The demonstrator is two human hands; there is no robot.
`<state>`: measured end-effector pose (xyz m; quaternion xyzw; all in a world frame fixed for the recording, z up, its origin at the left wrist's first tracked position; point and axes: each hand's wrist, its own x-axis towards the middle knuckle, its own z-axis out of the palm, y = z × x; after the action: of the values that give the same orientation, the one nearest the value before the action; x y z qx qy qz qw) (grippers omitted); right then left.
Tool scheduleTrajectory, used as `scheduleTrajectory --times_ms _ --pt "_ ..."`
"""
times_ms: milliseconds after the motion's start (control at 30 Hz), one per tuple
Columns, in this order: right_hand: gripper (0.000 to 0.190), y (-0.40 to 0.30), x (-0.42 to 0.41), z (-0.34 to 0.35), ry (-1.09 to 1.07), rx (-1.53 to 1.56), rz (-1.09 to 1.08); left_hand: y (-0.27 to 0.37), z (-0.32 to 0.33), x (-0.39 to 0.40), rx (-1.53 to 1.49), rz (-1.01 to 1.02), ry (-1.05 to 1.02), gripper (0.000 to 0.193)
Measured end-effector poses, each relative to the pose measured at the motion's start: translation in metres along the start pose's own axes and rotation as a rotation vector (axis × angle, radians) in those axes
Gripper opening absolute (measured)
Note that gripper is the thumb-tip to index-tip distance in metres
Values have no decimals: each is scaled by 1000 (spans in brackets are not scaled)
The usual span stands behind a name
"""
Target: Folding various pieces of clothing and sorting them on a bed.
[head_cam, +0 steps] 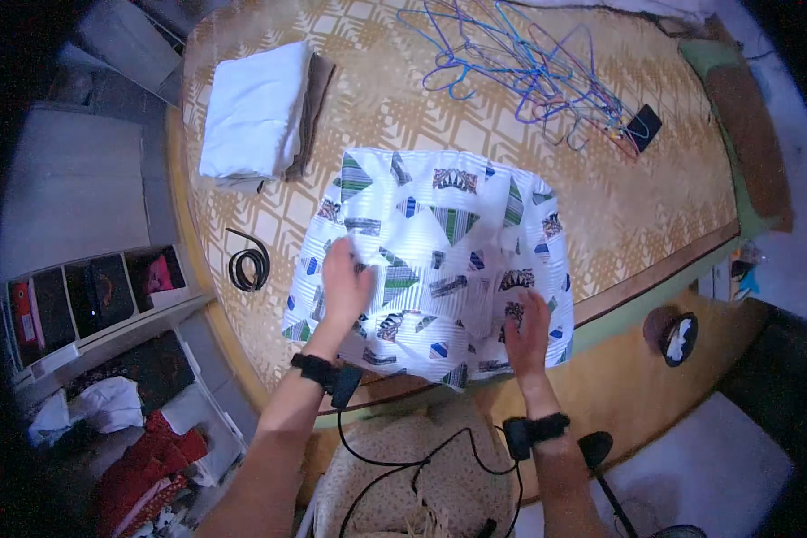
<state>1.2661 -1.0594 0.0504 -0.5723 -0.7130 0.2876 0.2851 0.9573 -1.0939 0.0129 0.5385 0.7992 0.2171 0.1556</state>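
A white garment (437, 269) printed with green, blue and black geometric shapes lies spread in front of me, its lower edge by the near edge of the patterned cover (390, 101). My left hand (346, 286) is over its left half, fingers apart and somewhat blurred. Farther right and lower, my right hand (530, 333) is over the garment's right side with its fingers spread. Neither hand shows cloth gripped in it; whether the fingertips touch the fabric, I cannot tell. Black bands with small boxes and cables circle both wrists.
A folded cloth stack (255, 114), white on top, sits at far left above a coiled black belt (249, 265). Tangled wire hangers (524, 74) lie at far right beside a flat black object (644, 128). Open drawers (101, 302) stand left; cables (390, 464) hang between my wrists.
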Motion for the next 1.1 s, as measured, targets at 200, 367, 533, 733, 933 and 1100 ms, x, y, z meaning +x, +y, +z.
scheduleTrajectory --times_ms 200,367,533,733,933,1100 --pt "50 5 43 46 -304 -503 -417 54 49 12 246 412 -269 64" --pt "51 35 40 16 -446 -386 71 11 66 -12 333 329 -382 64" --pt "44 171 -36 -36 212 -324 90 -11 23 -27 -134 158 -99 54" --pt "46 193 -27 -53 -86 261 502 -162 -8 -78 168 -364 110 54" --pt "32 224 -19 -75 -422 -6 457 -222 -45 -84 -293 -515 -277 44" --pt "25 285 4 -124 -103 -16 399 -246 -67 -80 -311 -464 66 38"
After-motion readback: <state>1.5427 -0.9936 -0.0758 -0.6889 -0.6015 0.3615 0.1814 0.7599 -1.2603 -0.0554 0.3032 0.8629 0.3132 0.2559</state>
